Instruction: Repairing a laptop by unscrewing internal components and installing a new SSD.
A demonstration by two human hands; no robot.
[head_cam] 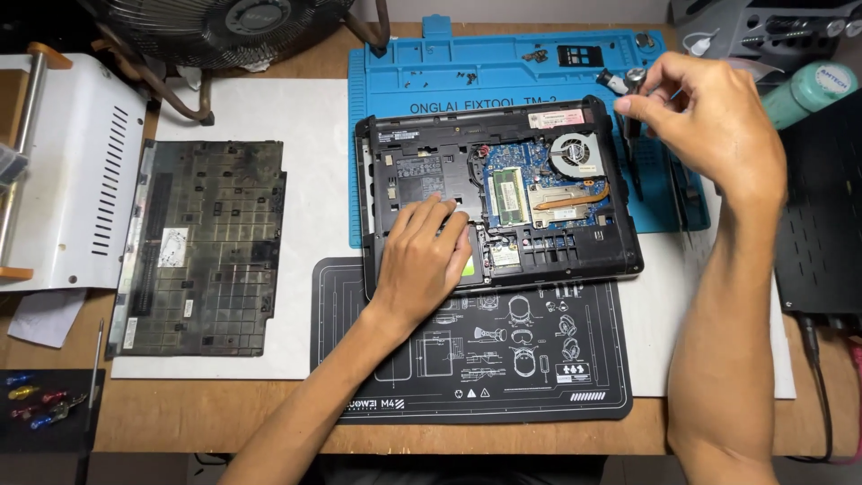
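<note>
Your right hand [705,121] pinches a screwdriver [633,108] upright, while your left hand [422,256] lies flat, empty, steadying the opened laptop [503,193].

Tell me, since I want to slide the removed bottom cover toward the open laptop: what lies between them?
In the head view, only a bare strip of the white mat lies between the removed cover and the open laptop.

We count one opened laptop [503,193] with one cooling fan [576,154] inside it, one removed bottom cover [202,242], two work mats, one blue [467,72] and one black [503,368], two hands, left [422,256] and right [705,117], one screwdriver [634,108], one desk fan [224,27] and one green bottle [808,90].
</note>
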